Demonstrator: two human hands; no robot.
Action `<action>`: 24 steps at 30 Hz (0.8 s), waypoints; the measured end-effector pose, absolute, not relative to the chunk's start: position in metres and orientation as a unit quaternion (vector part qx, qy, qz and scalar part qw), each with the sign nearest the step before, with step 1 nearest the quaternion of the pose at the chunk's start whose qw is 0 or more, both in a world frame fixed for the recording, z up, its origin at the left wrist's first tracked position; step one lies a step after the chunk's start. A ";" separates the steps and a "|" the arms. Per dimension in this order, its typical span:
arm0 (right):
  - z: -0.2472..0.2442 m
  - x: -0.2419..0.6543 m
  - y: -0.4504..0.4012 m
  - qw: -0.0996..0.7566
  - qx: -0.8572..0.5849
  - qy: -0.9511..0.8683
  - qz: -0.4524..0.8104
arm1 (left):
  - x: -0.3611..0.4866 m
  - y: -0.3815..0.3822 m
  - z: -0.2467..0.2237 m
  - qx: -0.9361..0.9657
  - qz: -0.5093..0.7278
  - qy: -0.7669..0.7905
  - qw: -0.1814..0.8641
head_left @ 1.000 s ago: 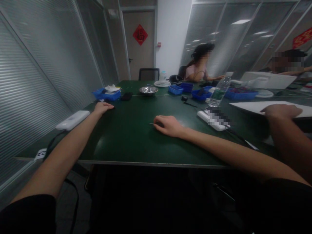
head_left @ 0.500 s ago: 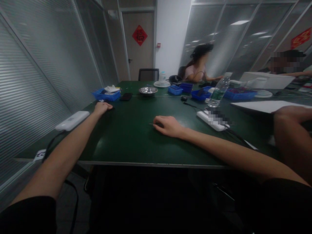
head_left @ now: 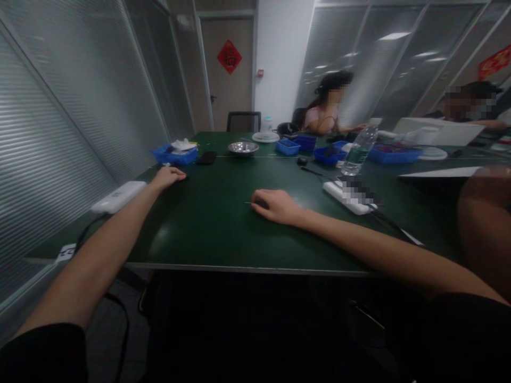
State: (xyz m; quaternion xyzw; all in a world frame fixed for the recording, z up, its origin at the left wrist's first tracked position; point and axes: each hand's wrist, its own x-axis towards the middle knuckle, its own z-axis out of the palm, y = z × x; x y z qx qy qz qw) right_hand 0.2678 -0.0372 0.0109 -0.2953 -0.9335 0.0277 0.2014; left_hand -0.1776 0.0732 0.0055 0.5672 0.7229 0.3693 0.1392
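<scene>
My left hand [head_left: 166, 176] is over the left part of the green table [head_left: 215, 229], just in front of a blue basket [head_left: 174, 155]. Its fingers are pinched together, and whatever they hold is too small and dark to name. Near the table's middle rests my right hand [head_left: 277, 206], closed with thumb and fingertips together. A thin, pale needle-like rod [head_left: 247, 202] sticks out leftward from its fingertips; the rest of it is hidden by the fingers. A black phone-like object [head_left: 206, 158] lies a little beyond my left hand.
A shiny metal bowl [head_left: 243, 149] stands farther back, with several blue baskets [head_left: 288, 147] to its right. White power strips [head_left: 120, 197] lie at left and right. A water bottle [head_left: 356, 151] stands upright at right. Other people sit across the table; a co-worker's arm [head_left: 485, 223] is at far right.
My left fingers have shifted slightly, with the fingertips a touch farther right. My right hand stays put. The co-worker's arm and the white panel at right have moved.
</scene>
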 end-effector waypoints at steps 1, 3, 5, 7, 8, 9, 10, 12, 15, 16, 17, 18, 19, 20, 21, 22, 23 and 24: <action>0.011 0.268 -0.038 0.200 -0.296 -0.934 0.027 | -0.176 0.072 0.005 0.581 0.364 0.711 0.158; 0.012 0.268 -0.038 0.201 -0.296 -0.933 0.027 | -0.167 0.070 0.006 0.619 0.349 0.674 0.202; 0.012 0.268 -0.038 0.203 -0.295 -0.933 0.029 | -0.150 0.066 0.007 0.666 0.325 0.626 0.241; 0.012 0.267 -0.038 0.205 -0.297 -0.932 0.031 | -0.126 0.059 0.009 0.723 0.291 0.564 0.275; 0.012 0.267 -0.038 0.207 -0.299 -0.931 0.031 | -0.111 0.054 0.011 0.750 0.272 0.528 0.290; 0.011 0.267 -0.038 0.209 -0.300 -0.930 0.030 | -0.096 0.048 0.012 0.774 0.255 0.493 0.304; 0.011 0.266 -0.037 0.211 -0.301 -0.929 0.029 | -0.080 0.042 0.014 0.795 0.240 0.459 0.316; 0.010 0.266 -0.037 0.215 -0.300 -0.929 0.028 | -0.052 0.026 0.015 0.823 0.222 0.402 0.335; 0.008 0.266 -0.036 0.219 -0.298 -0.929 0.028 | -0.022 0.007 0.014 0.854 0.211 0.341 0.332; 0.008 0.266 -0.035 0.219 -0.297 -0.929 0.028 | -0.017 0.002 0.013 0.860 0.215 0.327 0.327; 0.008 0.266 -0.035 0.219 -0.296 -0.929 0.028 | -0.012 -0.002 0.012 0.864 0.221 0.317 0.322; 0.008 0.266 -0.035 0.220 -0.294 -0.930 0.026 | -0.010 -0.004 0.011 0.867 0.228 0.309 0.319; 0.007 0.266 -0.035 0.220 -0.292 -0.930 0.024 | -0.008 -0.006 0.011 0.868 0.234 0.303 0.316; 0.007 0.267 -0.034 0.221 -0.290 -0.931 0.022 | -0.008 -0.007 0.010 0.870 0.238 0.298 0.313; 0.006 0.267 -0.034 0.223 -0.288 -0.931 0.020 | -0.007 -0.007 0.010 0.871 0.243 0.294 0.309; 0.005 0.267 -0.034 0.225 -0.287 -0.931 0.018 | -0.007 -0.008 0.010 0.872 0.247 0.292 0.305; 0.005 0.267 -0.033 0.226 -0.285 -0.931 0.017 | -0.008 -0.008 0.010 0.873 0.250 0.290 0.302; 0.004 0.267 -0.033 0.227 -0.283 -0.931 0.017 | -0.008 -0.008 0.011 0.873 0.253 0.289 0.300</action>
